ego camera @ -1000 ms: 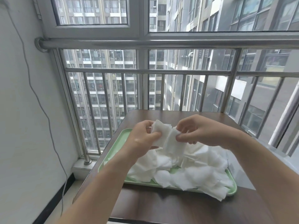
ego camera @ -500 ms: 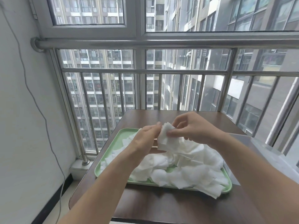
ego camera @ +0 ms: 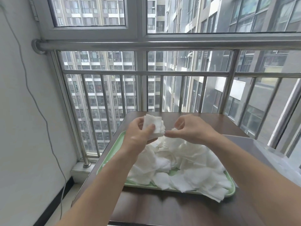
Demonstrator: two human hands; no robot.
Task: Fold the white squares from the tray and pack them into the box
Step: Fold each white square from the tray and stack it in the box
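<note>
Above the far half of the tray, your left hand (ego camera: 138,136): grip clasping a folded white square (ego camera: 154,126), thumb pressed across its front, fingers curled behind. The square stands nearly upright, its edges stacked in soft layers.

Just beside it, your right hand (ego camera: 192,129): grip pinching a small crumpled tuft of white sheet (ego camera: 174,130) between thumb and forefinger, other fingers curled. Whether the tuft is free of the heap below cannot be told.

Beneath both: pile of white squares (ego camera: 187,168), thin, fibrous and crinkled, loosely heaped, corners spilling over the near right rim.

Tray (ego camera: 112,154): pale green, shallow, smooth, rounded corners.

Worktop (ego camera: 162,209): dark brown wood grain, rounded far corners. You have an open strip before the tray and a narrower band beyond it.

Steel railing (ego camera: 146,44) stands close behind the far edge. White wall (ego camera: 19,128) at left, with a thin cable (ego camera: 33,95) hanging down it.
</note>
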